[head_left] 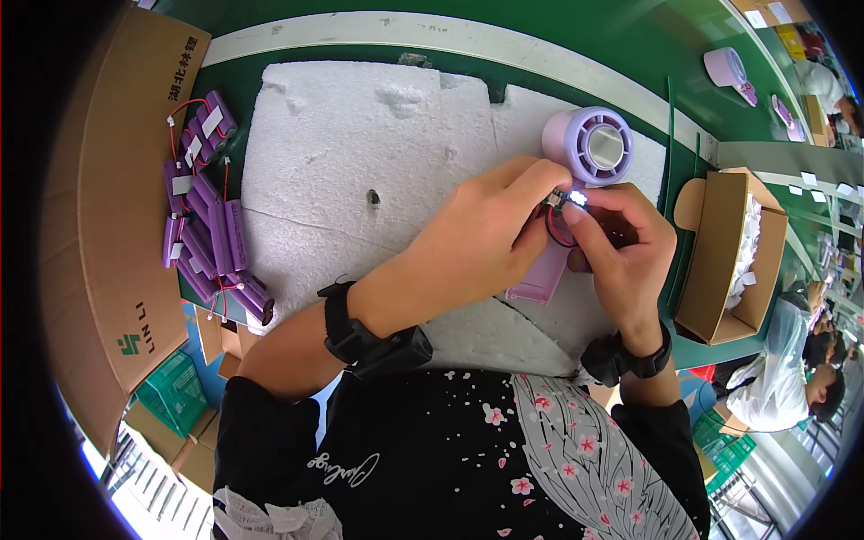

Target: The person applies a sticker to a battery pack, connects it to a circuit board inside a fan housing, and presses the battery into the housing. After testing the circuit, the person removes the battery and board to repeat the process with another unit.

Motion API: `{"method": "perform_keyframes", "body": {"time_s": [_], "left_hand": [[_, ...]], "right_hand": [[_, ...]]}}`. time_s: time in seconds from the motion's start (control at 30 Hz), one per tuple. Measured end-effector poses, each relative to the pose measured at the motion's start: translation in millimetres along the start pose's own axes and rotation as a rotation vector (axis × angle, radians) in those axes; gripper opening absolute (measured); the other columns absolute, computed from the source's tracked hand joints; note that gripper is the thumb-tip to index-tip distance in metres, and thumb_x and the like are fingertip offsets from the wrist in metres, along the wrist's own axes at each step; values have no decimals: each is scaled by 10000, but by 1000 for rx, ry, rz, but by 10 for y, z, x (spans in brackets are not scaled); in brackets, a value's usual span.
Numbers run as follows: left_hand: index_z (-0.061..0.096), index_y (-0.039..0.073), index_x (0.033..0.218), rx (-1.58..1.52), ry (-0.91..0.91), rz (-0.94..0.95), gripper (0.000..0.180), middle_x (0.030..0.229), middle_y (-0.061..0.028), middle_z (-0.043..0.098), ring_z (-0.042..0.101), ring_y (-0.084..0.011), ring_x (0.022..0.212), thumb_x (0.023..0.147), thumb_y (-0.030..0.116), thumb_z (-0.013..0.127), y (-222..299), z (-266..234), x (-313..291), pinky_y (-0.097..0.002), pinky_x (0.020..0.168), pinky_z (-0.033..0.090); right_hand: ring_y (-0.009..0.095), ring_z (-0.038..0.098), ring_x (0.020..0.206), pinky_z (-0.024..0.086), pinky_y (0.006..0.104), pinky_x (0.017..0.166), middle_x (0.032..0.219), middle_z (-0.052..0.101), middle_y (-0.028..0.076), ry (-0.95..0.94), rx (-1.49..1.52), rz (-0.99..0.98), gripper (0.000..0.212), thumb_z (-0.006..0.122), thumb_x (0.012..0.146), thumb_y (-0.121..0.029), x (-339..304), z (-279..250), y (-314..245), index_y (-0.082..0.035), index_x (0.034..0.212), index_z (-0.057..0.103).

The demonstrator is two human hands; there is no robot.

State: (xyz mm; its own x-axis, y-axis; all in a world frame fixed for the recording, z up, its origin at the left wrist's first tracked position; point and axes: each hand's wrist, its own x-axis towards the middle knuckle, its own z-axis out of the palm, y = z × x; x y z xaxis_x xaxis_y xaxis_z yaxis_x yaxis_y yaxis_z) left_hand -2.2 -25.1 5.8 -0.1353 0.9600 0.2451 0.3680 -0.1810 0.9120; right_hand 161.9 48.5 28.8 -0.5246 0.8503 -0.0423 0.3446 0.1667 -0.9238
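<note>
My left hand reaches across the foam board and pinches a small circuit board between thumb and forefinger. A bright white light shines at its end, by my right hand, whose thumb and forefinger close on that same end. Red and black wires loop down below the board. Just beyond my fingers lies a lilac handheld fan, its round grille and silver centre facing up. A pale purple plastic handle piece shows under my hands, partly covered by them.
A white foam board covers the work surface. Purple wired battery cells are heaped at its left, beside a large carton. An open cardboard box with white contents stands right. Another fan lies far right; people sit beyond.
</note>
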Motion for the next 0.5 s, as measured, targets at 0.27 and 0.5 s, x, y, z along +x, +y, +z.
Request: {"method": "perform_keyframes", "body": {"time_s": [0.27,0.5], "left_hand": [[563,57,1105,-18,-52,-35,367,978,-103,623,624,-220,705,770,-82,620,22,-30,4,-314,630,519],[579,81,1148,-78,-115,-66,419,1043,-92,637,629,-218,748,765,-81,631,19,-76,18,-318,666,528]], "right_hand": [[105,642,628,489,224,547,818,661,64,-49,-192,-53,137,761,783,-16,12,-97,-119,-2,906,701],[97,621,613,471,218,539,836,646,60,-110,-281,-132,133,742,785,20,-1,-159,-104,25,904,682]]}}
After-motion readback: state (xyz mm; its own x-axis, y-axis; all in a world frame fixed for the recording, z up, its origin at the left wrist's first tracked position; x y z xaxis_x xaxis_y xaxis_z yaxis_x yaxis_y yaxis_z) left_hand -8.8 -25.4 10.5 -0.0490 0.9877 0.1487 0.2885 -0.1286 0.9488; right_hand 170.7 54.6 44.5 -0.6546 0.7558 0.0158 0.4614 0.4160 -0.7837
